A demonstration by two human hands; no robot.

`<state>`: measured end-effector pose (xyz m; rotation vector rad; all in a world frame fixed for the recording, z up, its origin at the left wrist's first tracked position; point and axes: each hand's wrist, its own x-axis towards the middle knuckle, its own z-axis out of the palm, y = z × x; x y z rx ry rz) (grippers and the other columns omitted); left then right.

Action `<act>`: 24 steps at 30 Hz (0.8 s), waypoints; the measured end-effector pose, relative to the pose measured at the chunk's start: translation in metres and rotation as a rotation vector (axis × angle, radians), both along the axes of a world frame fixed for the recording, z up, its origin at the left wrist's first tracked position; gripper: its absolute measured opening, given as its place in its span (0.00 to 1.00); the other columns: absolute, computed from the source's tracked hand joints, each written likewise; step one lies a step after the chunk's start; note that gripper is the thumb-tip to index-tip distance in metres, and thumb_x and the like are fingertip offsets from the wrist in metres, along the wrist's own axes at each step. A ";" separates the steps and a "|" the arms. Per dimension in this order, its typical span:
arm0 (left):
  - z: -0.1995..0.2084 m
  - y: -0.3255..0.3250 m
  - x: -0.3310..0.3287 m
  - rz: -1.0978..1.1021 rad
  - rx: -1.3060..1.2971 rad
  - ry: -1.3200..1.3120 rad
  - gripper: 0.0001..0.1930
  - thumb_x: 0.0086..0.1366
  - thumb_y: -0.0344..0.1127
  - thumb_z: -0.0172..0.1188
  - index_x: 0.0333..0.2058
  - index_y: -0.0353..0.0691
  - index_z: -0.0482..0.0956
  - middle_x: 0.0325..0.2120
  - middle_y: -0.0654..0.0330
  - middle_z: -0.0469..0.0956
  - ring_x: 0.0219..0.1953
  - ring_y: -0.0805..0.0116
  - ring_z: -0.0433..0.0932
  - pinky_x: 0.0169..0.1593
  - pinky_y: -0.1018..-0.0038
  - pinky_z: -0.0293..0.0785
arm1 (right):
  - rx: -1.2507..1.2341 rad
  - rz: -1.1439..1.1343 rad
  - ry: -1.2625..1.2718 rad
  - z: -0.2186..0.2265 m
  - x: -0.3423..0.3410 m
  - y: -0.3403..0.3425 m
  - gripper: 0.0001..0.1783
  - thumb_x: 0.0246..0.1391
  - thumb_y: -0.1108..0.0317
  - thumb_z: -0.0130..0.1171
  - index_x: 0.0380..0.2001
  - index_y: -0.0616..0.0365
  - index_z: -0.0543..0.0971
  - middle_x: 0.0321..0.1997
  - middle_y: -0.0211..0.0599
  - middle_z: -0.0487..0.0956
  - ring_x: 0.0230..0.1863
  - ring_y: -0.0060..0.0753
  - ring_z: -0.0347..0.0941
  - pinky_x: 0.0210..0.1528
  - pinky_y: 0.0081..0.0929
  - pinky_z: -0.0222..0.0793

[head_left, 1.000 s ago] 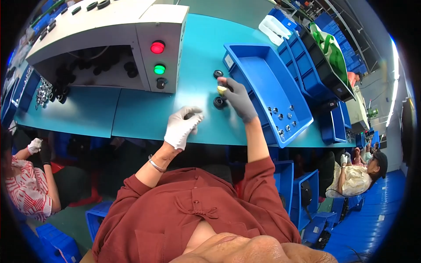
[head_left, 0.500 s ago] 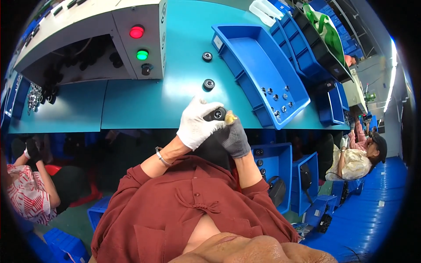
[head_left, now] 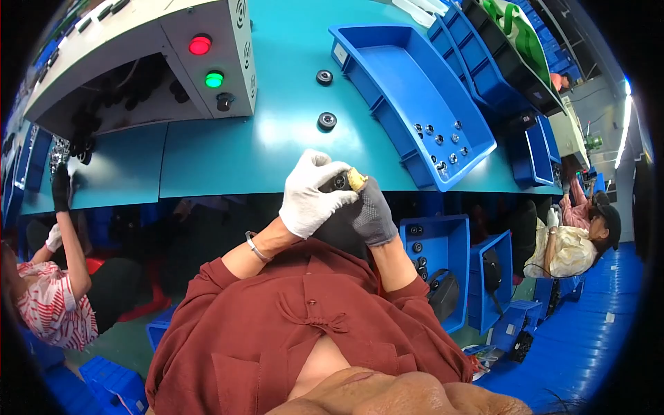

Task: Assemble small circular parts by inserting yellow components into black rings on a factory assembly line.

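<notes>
In front of my chest, my left hand [head_left: 309, 197], in a white glove, pinches a small black wheel [head_left: 339, 181] between thumb and fingers. My right hand [head_left: 372, 216], in a grey glove, closes on the wheel's right side. A pale yellow covering [head_left: 357, 180] shows at its thumb tip and hides part of the wheel. The right fingers below are mostly hidden. Beyond my hands, a black wheel with a metallic centre [head_left: 327, 121] lies flat on the teal table [head_left: 290, 149], and another similar wheel [head_left: 324, 77] lies farther back.
A blue tray [head_left: 387, 104] with several small shiny parts stands at right. At left is a white machine [head_left: 238, 90] with red and green lights. Below the table edge, a blue bin [head_left: 460, 228] holds black wheels. Co-workers sit on both sides; one at left reaches onto the table.
The wheel between my hands has turned, its face less visible, and the yellow thumb tip has shifted over it. The co-worker at left has stretched an arm onto the table. The view has shifted slightly.
</notes>
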<state>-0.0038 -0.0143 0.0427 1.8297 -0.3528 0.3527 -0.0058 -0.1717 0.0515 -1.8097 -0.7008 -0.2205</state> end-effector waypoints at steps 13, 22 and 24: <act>-0.005 0.001 -0.008 -0.290 -0.907 0.903 0.20 0.67 0.37 0.63 0.55 0.35 0.77 0.41 0.64 0.80 0.38 0.78 0.74 0.35 0.80 0.70 | -0.176 -0.185 -0.001 0.005 -0.006 -0.010 0.28 0.48 0.68 0.69 0.55 0.61 0.77 0.52 0.40 0.74 0.52 0.35 0.72 0.55 0.29 0.69; -0.024 0.009 -0.007 -0.580 -1.052 0.964 0.18 0.73 0.45 0.57 0.50 0.36 0.77 0.38 0.59 0.82 0.29 0.77 0.74 0.31 0.83 0.69 | -0.225 -0.231 -0.229 0.008 0.000 -0.009 0.19 0.39 0.68 0.66 0.39 0.62 0.80 0.41 0.42 0.76 0.41 0.48 0.71 0.45 0.38 0.69; -0.021 0.008 -0.009 -0.616 -1.128 1.005 0.19 0.74 0.46 0.56 0.51 0.36 0.76 0.37 0.58 0.82 0.28 0.77 0.72 0.31 0.83 0.68 | -0.232 -0.224 -0.220 0.007 -0.002 -0.013 0.19 0.39 0.68 0.66 0.38 0.62 0.80 0.41 0.42 0.77 0.41 0.47 0.71 0.44 0.38 0.69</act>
